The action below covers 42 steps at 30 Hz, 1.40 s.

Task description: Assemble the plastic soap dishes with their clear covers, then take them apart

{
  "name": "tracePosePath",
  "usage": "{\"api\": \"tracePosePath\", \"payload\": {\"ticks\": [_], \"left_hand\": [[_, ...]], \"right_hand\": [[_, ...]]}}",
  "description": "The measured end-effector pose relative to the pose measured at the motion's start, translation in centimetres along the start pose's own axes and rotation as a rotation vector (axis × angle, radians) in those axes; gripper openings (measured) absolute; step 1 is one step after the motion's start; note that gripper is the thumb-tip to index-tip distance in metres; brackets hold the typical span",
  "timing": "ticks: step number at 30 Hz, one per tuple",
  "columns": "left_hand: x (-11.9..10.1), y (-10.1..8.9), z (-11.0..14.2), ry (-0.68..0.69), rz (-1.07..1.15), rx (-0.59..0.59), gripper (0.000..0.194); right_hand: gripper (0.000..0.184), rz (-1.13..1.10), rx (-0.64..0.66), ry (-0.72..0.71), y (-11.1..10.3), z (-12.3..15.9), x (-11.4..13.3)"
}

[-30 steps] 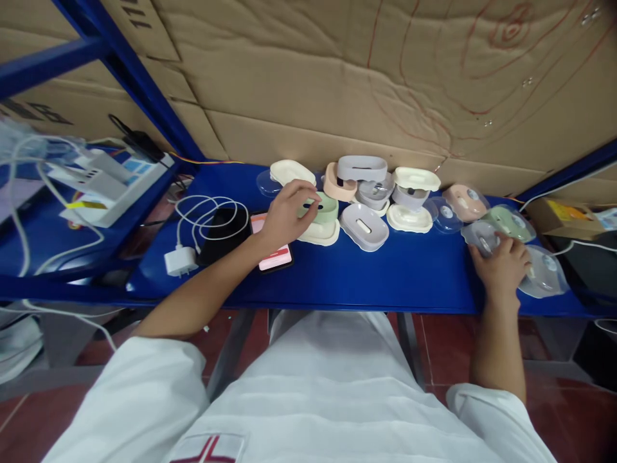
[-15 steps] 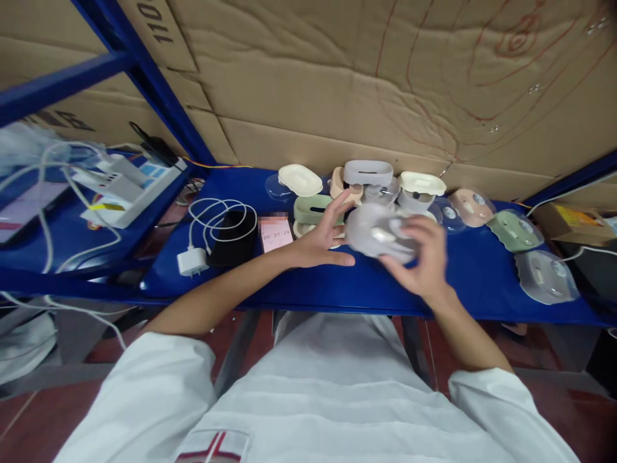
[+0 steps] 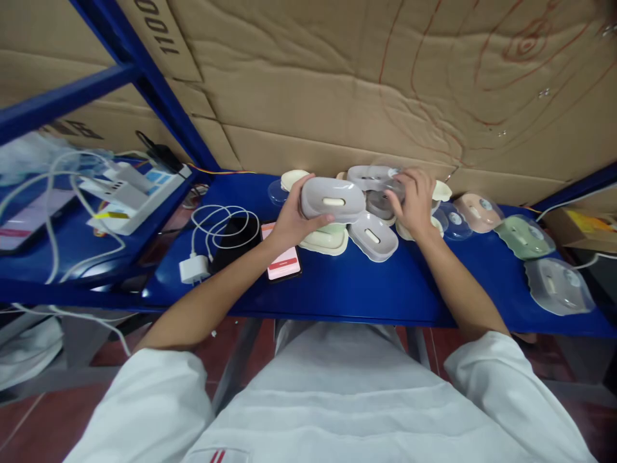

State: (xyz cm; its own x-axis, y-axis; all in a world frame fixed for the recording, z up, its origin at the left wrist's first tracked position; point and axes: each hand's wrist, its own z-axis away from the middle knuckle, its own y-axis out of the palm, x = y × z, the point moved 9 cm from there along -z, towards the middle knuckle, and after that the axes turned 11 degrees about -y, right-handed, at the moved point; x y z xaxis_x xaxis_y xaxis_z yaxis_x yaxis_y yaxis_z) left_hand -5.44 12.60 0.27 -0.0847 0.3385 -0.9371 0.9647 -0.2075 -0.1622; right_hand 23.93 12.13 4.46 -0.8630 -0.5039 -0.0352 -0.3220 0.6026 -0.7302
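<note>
Left hand point(image 3: 293, 220) is now gripping the grey dish point(image 3: 332, 188) beyond and right of the phone point(image 3: 284, 262), right hand point(image 3: 417, 200) is holding the just-separated clear lid point(image 3: 386, 184) farther right, so the dish is showing uncovered.

Creased brown cardboard wall point(image 3: 299, 90) along the far side, curved red lines point(image 3: 527, 44) at its right, printed digits point(image 3: 158, 29) at far left, slanting blue metal frame point(image 3: 166, 106) at left, glossy blue tabletop point(image 3: 332, 296), red tiled floor point(image 3: 41, 418) below.
</note>
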Motion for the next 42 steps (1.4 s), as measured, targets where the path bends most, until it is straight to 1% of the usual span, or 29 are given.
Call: {"api": "tracePosePath", "payload": {"ticks": [2, 3, 4, 5, 6, 7, 9, 11, 12, 13, 14, 15, 17, 18, 19, 21, 23, 24, 27, 29, 31, 32, 34, 35, 37, 39, 41, 42], "left_hand": [[0.3, -0.3, -0.2, -0.016, -0.011, -0.012, 0.101], [0.5, -0.4, -0.3, -0.028, -0.008, -0.015, 0.101], [0.7, -0.4, -0.4, -0.041, 0.0, -0.019, 0.102], [0.9, -0.4, -0.5, -0.052, 0.011, -0.023, 0.103], [1.1, -0.3, -0.6, -0.062, 0.024, -0.026, 0.103], [1.2, -0.2, -0.6, -0.069, 0.035, -0.027, 0.104], [1.1, 0.0, -0.4, -0.074, 0.046, -0.016, 0.104], [0.5, 0.2, 0.0, -0.062, 0.029, 0.0, 0.102], [0.1, 0.3, 0.2, -0.051, 0.01, 0.01, 0.101], [-0.3, 0.4, 0.5, -0.039, -0.013, 0.028, 0.1], [-0.7, 0.7, 0.8, -0.025, -0.037, 0.054, 0.1], [-1.2, 1.1, 1.1, -0.006, -0.061, 0.084, 0.102], [-1.9, 1.7, 1.7, 0.046, -0.105, 0.126, 0.103], [-2.2, 1.9, 1.9, 0.072, -0.123, 0.124, 0.102], [-2.3, 1.9, 2.0, 0.093, -0.136, 0.103, 0.1], [-2.2, 1.4, 1.8, 0.102, -0.134, 0.03, 0.094], [-1.4, 0.8, 1.4, 0.064, -0.09, -0.024, 0.092], [-0.9, 0.5, 1.1, 0.032, -0.05, -0.032, 0.092], [0.7, 0.3, 0.4, -0.087, 0.136, -0.003, 0.096], [1.4, 0.4, 0.1, -0.15, 0.243, 0.021, 0.096], [1.7, 0.7, 0.0, -0.184, 0.296, 0.055, 0.092], [1.8, 0.9, 0.0, -0.191, 0.307, 0.07, 0.089], [2.1, 0.8, -0.2, -0.203, 0.315, 0.071, 0.084], [2.4, 0.4, -0.4, -0.212, 0.313, 0.043, 0.083], [3.4, -1.1, -0.9, -0.238, 0.3, -0.071, 0.083], [4.5, -3.3, -1.3, -0.25, 0.277, -0.233, 0.086], [5.2, -5.6, -1.6, -0.229, 0.236, -0.378, 0.092], [5.4, -6.5, -1.8, -0.211, 0.208, -0.424, 0.095]], "right_hand": [[0.048, 0.064, 0.01, 0.073, 0.0, 1.2, -2.5], [0.046, 0.085, 0.008, 0.114, -0.2, 1.6, -3.3], [0.046, 0.097, -0.001, 0.149, -0.4, 1.9, -3.7], [0.048, 0.096, -0.014, 0.169, -0.7, 1.9, -3.5], [0.05, 0.079, -0.029, 0.162, -0.9, 1.8, -2.8], [0.053, 0.043, -0.04, 0.121, -0.9, 1.6, -1.3], [0.06, -0.084, -0.015, -0.052, -0.6, 0.9, 3.3], [0.064, -0.254, 0.078, -0.248, 0.2, 0.7, 8.6], [0.061, -0.337, 0.135, -0.304, 0.6, 0.8, 10.8], [0.056, -0.416, 0.183, -0.324, 1.0, 0.8, 12.4], [0.051, -0.486, 0.212, -0.309, 1.4, 0.7, 13.4], [0.049, -0.543, 0.216, -0.267, 1.5, 0.6, 13.8], [0.05, -0.604, 0.172, -0.174, 1.4, 0.2, 13.4], [0.051, -0.613, 0.145, -0.15, 1.2, 0.0, 13.1], [0.052, -0.61, 0.121, -0.145, 1.0, -0.1, 13.0], [0.055, -0.587, 0.102, -0.19, 0.7, -0.2, 13.5], [0.059, -0.55, 0.108, -0.234, 0.6, -0.4, 14.2], [0.059, -0.533, 0.112, -0.238, 0.6, -0.6, 14.4], [0.054, -0.574, 0.125, -0.206, 0.6, -1.8, 14.3], [0.054, -0.649, 0.175, -0.167, 0.6, -3.1, 13.5], [0.056, -0.675, 0.228, -0.132, 0.4, -4.6, 12.2], [0.056, -0.653, 0.232, -0.119, 0.0, -5.4, 11.3], [0.055, -0.536, 0.181, -0.104, -1.1, -7.1, 9.0], [0.053, -0.449, 0.147, -0.094, -1.6, -7.8, 7.9], [0.049, -0.276, 0.119, -0.075, -1.7, -8.8, 5.9], [0.044, -0.162, 0.164, -0.082, -0.6, -9.0, 4.9], [0.041, -0.122, 0.232, -0.114, 1.2, -8.7, 4.8], [0.04, -0.119, 0.253, -0.131, 2.0, -8.5, 5.0]]}}
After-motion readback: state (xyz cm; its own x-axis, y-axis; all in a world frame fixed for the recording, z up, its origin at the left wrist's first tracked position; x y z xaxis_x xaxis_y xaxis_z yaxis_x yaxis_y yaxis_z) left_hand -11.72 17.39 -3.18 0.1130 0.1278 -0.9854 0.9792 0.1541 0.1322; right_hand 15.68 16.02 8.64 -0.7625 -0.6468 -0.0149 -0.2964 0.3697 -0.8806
